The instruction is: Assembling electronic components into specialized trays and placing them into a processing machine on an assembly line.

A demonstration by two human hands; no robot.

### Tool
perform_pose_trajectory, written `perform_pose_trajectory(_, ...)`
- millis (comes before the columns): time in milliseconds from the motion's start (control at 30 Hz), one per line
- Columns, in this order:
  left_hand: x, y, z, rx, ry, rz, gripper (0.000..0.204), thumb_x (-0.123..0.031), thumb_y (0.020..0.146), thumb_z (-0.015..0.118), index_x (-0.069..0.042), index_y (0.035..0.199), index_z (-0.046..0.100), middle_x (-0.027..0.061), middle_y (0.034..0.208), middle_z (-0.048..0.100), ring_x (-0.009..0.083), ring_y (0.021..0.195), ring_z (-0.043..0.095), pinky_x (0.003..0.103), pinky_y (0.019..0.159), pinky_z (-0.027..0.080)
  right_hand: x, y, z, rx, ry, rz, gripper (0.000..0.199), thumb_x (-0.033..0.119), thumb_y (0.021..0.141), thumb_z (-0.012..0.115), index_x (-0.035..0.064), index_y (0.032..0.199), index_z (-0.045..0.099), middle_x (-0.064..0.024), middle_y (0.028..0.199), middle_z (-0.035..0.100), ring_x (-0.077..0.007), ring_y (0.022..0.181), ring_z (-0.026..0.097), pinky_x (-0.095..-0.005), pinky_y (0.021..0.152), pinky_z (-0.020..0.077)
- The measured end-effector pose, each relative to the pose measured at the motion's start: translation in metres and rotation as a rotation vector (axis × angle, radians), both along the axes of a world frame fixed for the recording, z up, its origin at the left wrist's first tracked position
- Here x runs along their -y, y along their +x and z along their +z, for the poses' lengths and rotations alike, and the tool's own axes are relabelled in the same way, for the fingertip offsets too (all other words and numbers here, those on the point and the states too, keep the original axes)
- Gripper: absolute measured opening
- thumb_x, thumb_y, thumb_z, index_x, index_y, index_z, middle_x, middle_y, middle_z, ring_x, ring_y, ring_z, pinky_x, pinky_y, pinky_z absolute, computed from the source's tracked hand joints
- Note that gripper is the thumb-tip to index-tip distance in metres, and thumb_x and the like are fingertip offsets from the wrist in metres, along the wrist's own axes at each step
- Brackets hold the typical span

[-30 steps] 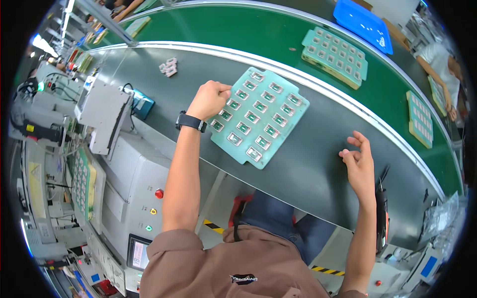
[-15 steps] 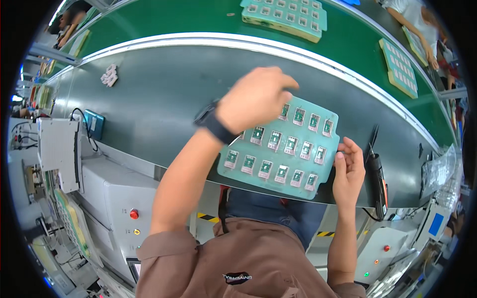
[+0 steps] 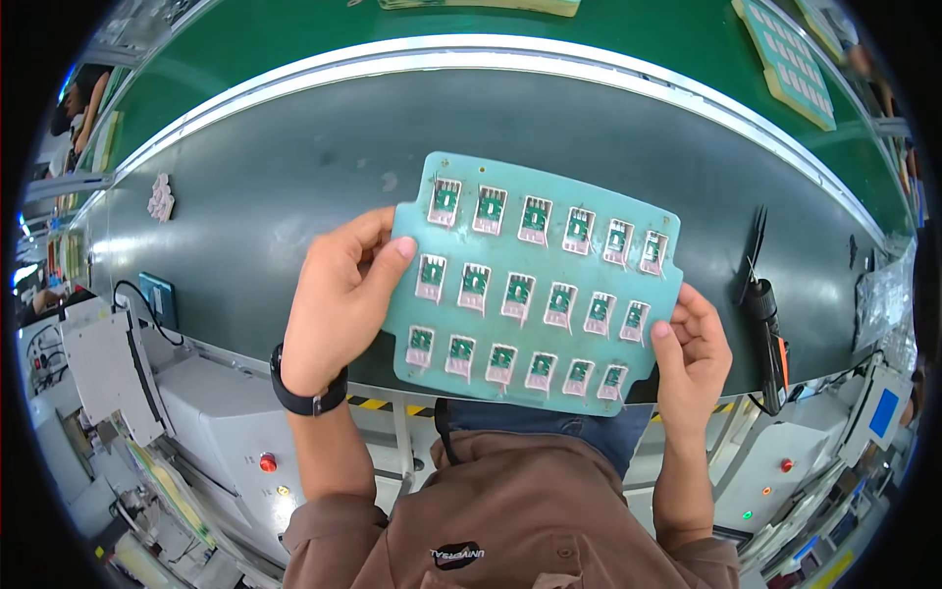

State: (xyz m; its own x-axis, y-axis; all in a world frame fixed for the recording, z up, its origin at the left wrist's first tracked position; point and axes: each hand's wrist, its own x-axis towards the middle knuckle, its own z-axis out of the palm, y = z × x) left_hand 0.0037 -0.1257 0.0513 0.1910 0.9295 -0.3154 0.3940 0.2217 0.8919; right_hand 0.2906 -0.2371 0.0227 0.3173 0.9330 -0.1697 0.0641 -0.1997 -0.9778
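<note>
A pale green tray (image 3: 549, 255) is held at a slight tilt over the near edge of the workbench. Its three rows of pockets each hold a small green circuit board (image 3: 535, 218) in a whitish housing. My left hand (image 3: 343, 290) grips the tray's left edge, thumb on top and fingers underneath, partly hidden. At the right edge, my right hand (image 3: 692, 353) pinches the tray the same way, thumb on its upper face.
An electric screwdriver (image 3: 765, 334) and black tweezers (image 3: 756, 240) lie right of the tray. A clear plastic bag (image 3: 886, 299) is farther right. Small pinkish parts (image 3: 161, 197) sit far left, near a teal box (image 3: 158, 300). Beyond the rail, a green conveyor (image 3: 628, 34) carries more trays (image 3: 790, 69).
My left hand has come down from above the tray to its left edge and taken hold. The tray now appears larger and raised, with all its pockets uncovered; my right hand keeps the right edge.
</note>
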Motion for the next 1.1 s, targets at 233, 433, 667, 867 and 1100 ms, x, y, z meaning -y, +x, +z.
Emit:
perform_pose_trajectory(233, 0.015, 0.026, 0.000, 0.089, -0.076, -0.007, 0.020, -0.003, 0.092, 0.060, 0.006, 0.110, 0.062, 0.0050, 0.081, 0.068, 0.0068, 0.071, 0.060, 0.023, 0.065, 0.050, 0.013, 0.028, -0.006, 0.181, 0.005, -0.066, 0.037, 0.002, 0.092, 0.055, -0.0088, 0.127, 0.051, -0.0083, 0.106, 0.066, -0.0096, 0.094, 0.061, -0.0216, 0.085, 0.0456)
perform_pose_trajectory(433, 0.017, 0.024, -0.006, 0.123, -0.002, -0.008, 0.020, -0.003, 0.092, 0.061, 0.006, 0.109, 0.063, 0.0066, 0.079, 0.068, 0.0080, 0.069, 0.061, 0.023, 0.065, 0.051, 0.010, 0.024, -0.001, 0.204, 0.008, -0.100, 0.038, 0.005, 0.093, 0.058, -0.0085, 0.128, 0.051, -0.0082, 0.104, 0.065, -0.0094, 0.089, 0.060, -0.0215, 0.079, 0.0464)
perform_pose_trajectory(667, 0.027, 0.028, -0.003, 0.021, 0.006, 0.029, 0.020, -0.007, 0.094, 0.060, 0.006, 0.109, 0.061, 0.0092, 0.079, 0.069, 0.0075, 0.071, 0.062, 0.024, 0.064, 0.051, 0.017, 0.032, 0.015, 0.144, -0.202, -0.045, 0.037, 0.004, 0.094, 0.053, -0.0084, 0.129, 0.051, -0.0078, 0.109, 0.065, -0.0106, 0.097, 0.059, -0.0228, 0.087, 0.0432)
perform_pose_trajectory(867, 0.030, 0.022, -0.002, 0.056, -0.030, -0.060, 0.023, -0.009, 0.098, 0.057, 0.006, 0.116, 0.060, 0.0059, 0.090, 0.069, 0.0055, 0.077, 0.059, 0.021, 0.069, 0.048, 0.026, 0.044, 0.030, 0.005, -0.283, -0.045, 0.033, 0.002, 0.094, 0.055, -0.0077, 0.126, 0.054, -0.0089, 0.105, 0.068, -0.0100, 0.095, 0.062, -0.0227, 0.085, 0.0473)
perform_pose_trajectory(1100, 0.039, 0.020, -0.007, 0.208, -0.091, -0.111, 0.036, -0.006, 0.097, 0.055, 0.007, 0.131, 0.052, 0.0031, 0.098, 0.065, 0.0061, 0.084, 0.056, 0.021, 0.079, 0.046, 0.022, 0.042, 0.020, -0.096, -0.230, 0.012, 0.035, -0.001, 0.092, 0.056, -0.0088, 0.126, 0.054, -0.0094, 0.108, 0.067, -0.0110, 0.097, 0.062, -0.0239, 0.087, 0.0479)
